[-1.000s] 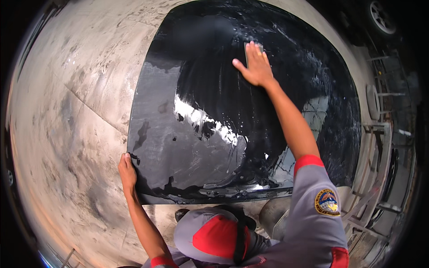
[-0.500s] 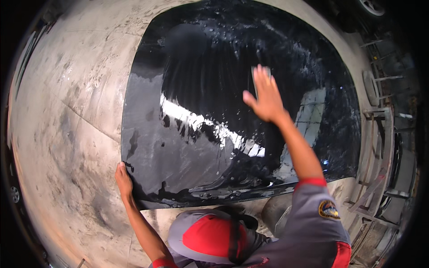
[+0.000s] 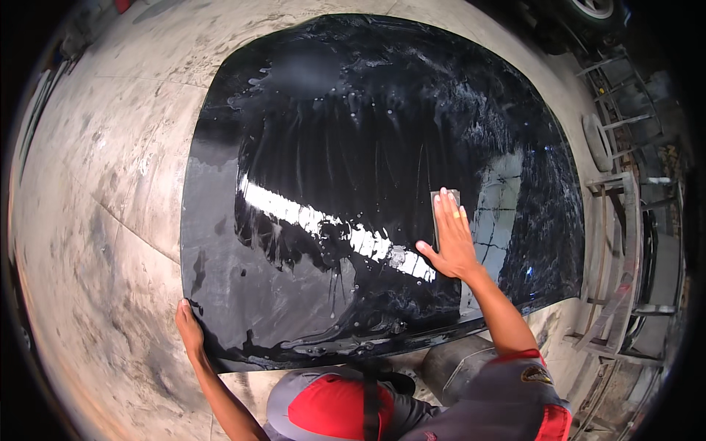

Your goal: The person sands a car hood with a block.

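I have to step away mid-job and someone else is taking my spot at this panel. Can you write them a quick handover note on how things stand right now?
Left hand: gripping the near left corner of the black car hood, steadying it.
Right hand: flat, pressing a small grey sanding pad against the hood's right side.
Hood: lies wet over the concrete floor, with a metal rack to its right.
Done: the near left area looks dull and rubbed down, judging by its matte look.
Left: the centre shows gloss, and the far and right parts are wet and streaked, so they probably need work.
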Tool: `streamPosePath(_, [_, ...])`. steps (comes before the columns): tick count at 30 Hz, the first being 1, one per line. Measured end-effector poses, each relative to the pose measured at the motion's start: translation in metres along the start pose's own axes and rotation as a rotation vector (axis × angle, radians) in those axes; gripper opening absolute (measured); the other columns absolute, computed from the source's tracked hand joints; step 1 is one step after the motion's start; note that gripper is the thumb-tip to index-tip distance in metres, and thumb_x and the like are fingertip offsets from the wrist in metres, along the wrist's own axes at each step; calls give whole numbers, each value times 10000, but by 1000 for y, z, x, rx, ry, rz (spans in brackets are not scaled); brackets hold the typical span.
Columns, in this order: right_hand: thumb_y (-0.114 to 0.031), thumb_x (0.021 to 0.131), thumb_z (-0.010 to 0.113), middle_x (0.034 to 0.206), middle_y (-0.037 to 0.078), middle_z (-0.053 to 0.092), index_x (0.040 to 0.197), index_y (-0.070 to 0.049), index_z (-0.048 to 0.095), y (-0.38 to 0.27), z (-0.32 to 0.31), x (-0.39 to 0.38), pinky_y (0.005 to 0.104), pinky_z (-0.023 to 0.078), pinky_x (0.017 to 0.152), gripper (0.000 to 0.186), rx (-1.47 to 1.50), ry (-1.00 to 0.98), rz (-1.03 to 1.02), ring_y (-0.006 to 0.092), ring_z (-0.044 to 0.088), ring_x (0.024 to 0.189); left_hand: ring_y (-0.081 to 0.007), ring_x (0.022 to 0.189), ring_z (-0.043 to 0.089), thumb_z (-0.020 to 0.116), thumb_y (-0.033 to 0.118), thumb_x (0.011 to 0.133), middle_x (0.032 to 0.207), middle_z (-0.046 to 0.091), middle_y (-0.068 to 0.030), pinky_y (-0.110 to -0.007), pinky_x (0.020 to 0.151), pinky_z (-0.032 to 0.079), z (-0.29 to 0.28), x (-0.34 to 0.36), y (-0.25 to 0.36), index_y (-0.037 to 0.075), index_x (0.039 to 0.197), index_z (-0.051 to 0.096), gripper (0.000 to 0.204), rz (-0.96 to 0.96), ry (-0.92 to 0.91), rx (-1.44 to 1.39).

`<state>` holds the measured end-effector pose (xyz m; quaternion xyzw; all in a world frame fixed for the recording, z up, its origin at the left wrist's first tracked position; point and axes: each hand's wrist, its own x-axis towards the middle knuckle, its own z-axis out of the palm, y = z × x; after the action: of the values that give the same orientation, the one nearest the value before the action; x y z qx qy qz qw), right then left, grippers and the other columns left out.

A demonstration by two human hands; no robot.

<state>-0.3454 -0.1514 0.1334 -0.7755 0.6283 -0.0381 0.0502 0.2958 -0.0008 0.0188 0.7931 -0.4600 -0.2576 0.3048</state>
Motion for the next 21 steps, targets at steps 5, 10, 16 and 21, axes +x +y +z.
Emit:
streamPosePath(5, [-650,1003,394,1674,254,156,1589,47,214,62,-6,90,486,126,1262,928,-83,157,191,367,144,1566,-260,1115,610,388,320,1114,1207,665,-193,-361,1013,436,-5,2,-12,-104,1288,584,498,-109,-78,41])
streamPosePath(10, [-664,983,416,1683,240,137,1606,29,160,46,-14,40,505,110,1262,966,-14,129,196,365,115,1572,-219,1073,610,393,303,1117,1146,689,-156,-338,995,445,-3,3,-17,-114,1254,603,486,-35,-46,46])
streamPosePath(16, [-607,998,450,1679,263,130,1602,44,162,76,-6,7,534,127,1251,934,-93,117,191,401,105,1568,-204,892,528,396,306,1117,946,614,-127,-349,877,453,5,2,-7,-87,1066,594,443,1,-4,33])
streamPosePath(21, [-606,1009,451,1674,249,173,1599,32,198,120,12,0,514,133,1255,905,-94,204,305,388,143,1564,-209,896,530,395,316,1118,951,614,-131,-347,884,450,1,1,-5,-89,1067,590,452,15,49,73])
